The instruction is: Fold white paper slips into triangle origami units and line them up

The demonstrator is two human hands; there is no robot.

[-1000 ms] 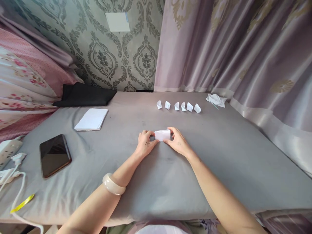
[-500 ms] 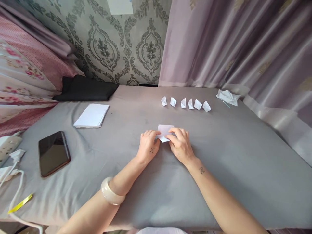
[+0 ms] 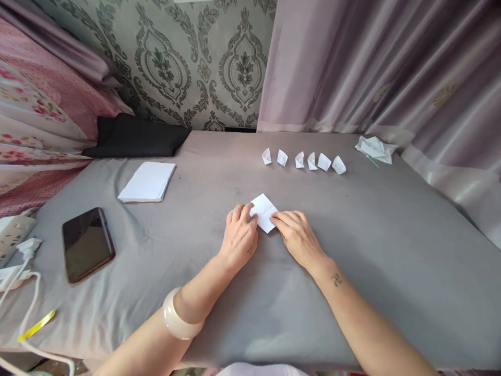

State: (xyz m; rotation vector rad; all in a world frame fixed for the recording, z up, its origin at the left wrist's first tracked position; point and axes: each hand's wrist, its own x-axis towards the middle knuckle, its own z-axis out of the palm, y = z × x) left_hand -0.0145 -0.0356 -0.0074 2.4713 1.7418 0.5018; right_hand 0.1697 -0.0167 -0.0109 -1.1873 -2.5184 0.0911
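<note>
A small white sheet of paper (image 3: 265,210), turned corner-up like a diamond with a crease across it, lies on the grey cloth between my hands. My left hand (image 3: 238,230) grips its left corner with bent fingers, the thumb near the edge. At the right corner, my right hand (image 3: 298,232) pinches the paper between thumb and fingertips. Beyond them several small folded white paper pieces (image 3: 299,160) stand in a loose row. A stack of white paper sheets (image 3: 147,181) lies to the left.
A phone (image 3: 87,244) rests at left, near a white power strip (image 3: 14,236) with cables and a yellow strip (image 3: 37,326). Black folded cloth (image 3: 136,137) lies at the back left. Crumpled white paper (image 3: 376,149) sits at the back right beside the curtain (image 3: 352,68).
The paper was a folded rectangle held at both ends; it is now opened out and turned to a diamond. Both hands have shifted with it, and the camera view has tilted down.
</note>
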